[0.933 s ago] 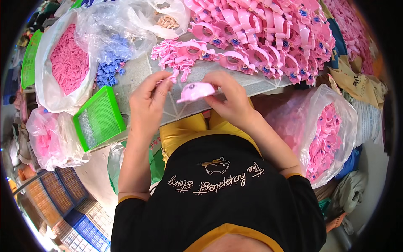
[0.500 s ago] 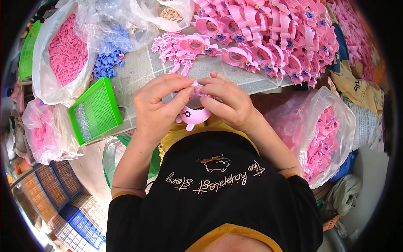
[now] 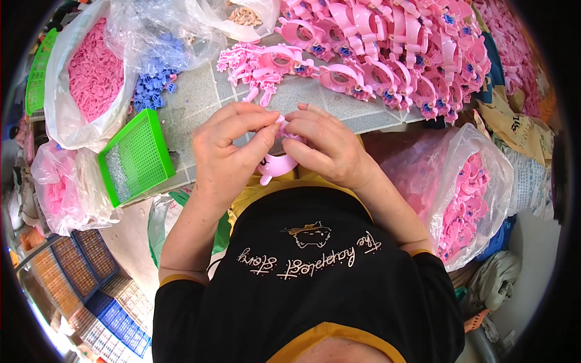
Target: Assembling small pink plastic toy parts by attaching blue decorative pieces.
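Observation:
A pink plastic ring-shaped toy part point(image 3: 278, 166) with small knobs on its lower edge is held in front of my body, near the table edge. My left hand point(image 3: 224, 148) pinches its upper side between thumb and fingers. My right hand point(image 3: 334, 148) is closed on the opposite side, fingers curled over the part. The fingers hide its upper portion and whatever lies between them. Just beyond my hands, loose pink plastic pieces point(image 3: 260, 69) lie on the grey tabletop point(image 3: 200, 100).
A large heap of pink ring parts with blue bits point(image 3: 387, 54) fills the back right. To the left are a green basket point(image 3: 136, 157), blue small pieces point(image 3: 154, 88) and a bag of pink pieces point(image 3: 97, 72). A clear bag of pink parts point(image 3: 466, 206) stands at right.
The pink part has tilted between my fingers, so the dark printed mark on it shows less. My right hand has shifted slightly left; both hands keep their hold.

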Available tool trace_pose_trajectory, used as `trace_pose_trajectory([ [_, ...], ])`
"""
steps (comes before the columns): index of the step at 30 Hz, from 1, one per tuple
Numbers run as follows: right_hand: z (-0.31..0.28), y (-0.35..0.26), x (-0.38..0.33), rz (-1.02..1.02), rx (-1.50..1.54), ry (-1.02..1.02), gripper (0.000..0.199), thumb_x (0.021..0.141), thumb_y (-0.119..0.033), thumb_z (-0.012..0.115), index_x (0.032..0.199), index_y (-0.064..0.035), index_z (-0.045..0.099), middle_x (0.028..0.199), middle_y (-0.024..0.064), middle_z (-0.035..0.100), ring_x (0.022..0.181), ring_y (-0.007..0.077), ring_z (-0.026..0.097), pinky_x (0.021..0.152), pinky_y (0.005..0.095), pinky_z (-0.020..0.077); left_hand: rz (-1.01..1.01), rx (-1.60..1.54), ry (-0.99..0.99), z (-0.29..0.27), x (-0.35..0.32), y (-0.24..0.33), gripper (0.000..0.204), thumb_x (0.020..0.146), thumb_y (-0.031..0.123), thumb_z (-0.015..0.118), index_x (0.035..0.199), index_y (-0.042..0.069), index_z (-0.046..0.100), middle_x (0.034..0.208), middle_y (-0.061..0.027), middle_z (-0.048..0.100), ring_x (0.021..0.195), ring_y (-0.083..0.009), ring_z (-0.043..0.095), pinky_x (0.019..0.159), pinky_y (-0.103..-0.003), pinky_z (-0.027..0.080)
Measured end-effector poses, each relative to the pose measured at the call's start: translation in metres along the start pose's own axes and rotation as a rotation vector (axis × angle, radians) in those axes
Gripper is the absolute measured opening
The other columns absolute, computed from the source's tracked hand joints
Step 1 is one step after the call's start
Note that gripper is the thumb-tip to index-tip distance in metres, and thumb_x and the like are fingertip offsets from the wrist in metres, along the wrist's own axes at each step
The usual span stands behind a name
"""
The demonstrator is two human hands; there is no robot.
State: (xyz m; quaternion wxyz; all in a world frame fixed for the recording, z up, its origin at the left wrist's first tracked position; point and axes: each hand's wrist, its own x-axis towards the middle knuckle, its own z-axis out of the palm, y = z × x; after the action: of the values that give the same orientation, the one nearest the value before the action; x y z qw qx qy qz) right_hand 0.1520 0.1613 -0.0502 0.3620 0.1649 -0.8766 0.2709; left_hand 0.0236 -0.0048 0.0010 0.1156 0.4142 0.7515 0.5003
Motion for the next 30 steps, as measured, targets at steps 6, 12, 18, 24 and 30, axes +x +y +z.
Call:
trace_pose_trajectory([
  [6,0.001,0.001,0.001,-0.033,-0.049,-0.001,0.028,0.079,-0.006,0.073,0.106,-0.0029,0.065,0.111,0.017,0.065,0.103,0.0351,0.069,0.097,0.0532,0.0577,-0.009,-0.059,-0.007,0.0,0.0,-0.005,0.016,0.08,0.0,0.076,0.095,0.001,0.079,0.09,-0.0108,0.074,0.084,-0.0191,0.072,0.074,-0.029,0.056],
  [12,0.002,0.001,0.003,-0.008,-0.08,0.018,0.035,0.078,-0.004,0.072,0.112,-0.0035,0.065,0.109,0.0162,0.065,0.1,0.0326,0.068,0.091,0.048,0.0596,-0.014,0.061,-0.097,-0.004,0.009,0.002,0.014,0.083,0.001,0.074,0.096,0.0,0.078,0.089,-0.0123,0.073,0.083,-0.0197,0.071,0.073,-0.031,0.055],
  [18,0.0,0.002,-0.001,0.263,0.108,0.051,0.035,0.083,0.008,0.068,0.117,0.0011,0.064,0.106,0.0143,0.064,0.095,0.0296,0.066,0.083,0.0388,0.055,-0.241,-0.04,0.192,-0.007,0.024,-0.045,0.019,0.093,0.01,0.069,0.109,0.001,0.075,0.089,-0.0075,0.071,0.084,-0.0177,0.067,0.077,-0.03,0.052],
  [24,-0.005,-0.009,-0.002,0.985,1.097,0.29,0.049,0.093,0.005,0.064,0.14,0.0005,0.053,0.12,0.0056,0.059,0.112,0.0143,0.054,0.095,0.0301,0.0444,0.004,0.475,0.059,0.002,0.021,-0.063,0.018,0.085,0.009,0.076,0.102,0.003,0.073,0.097,-0.0134,0.071,0.087,-0.0305,0.068,0.083,-0.04,0.053],
  [30,-0.008,0.003,-0.008,0.558,0.417,0.062,0.047,0.091,0.007,0.066,0.137,-0.0025,0.061,0.117,0.0096,0.058,0.11,0.0225,0.057,0.095,0.0316,0.0454,-0.386,0.155,0.043,-0.001,0.022,-0.052,0.016,0.09,0.007,0.075,0.105,0.004,0.071,0.096,-0.0086,0.069,0.083,-0.0166,0.065,0.077,-0.028,0.051],
])
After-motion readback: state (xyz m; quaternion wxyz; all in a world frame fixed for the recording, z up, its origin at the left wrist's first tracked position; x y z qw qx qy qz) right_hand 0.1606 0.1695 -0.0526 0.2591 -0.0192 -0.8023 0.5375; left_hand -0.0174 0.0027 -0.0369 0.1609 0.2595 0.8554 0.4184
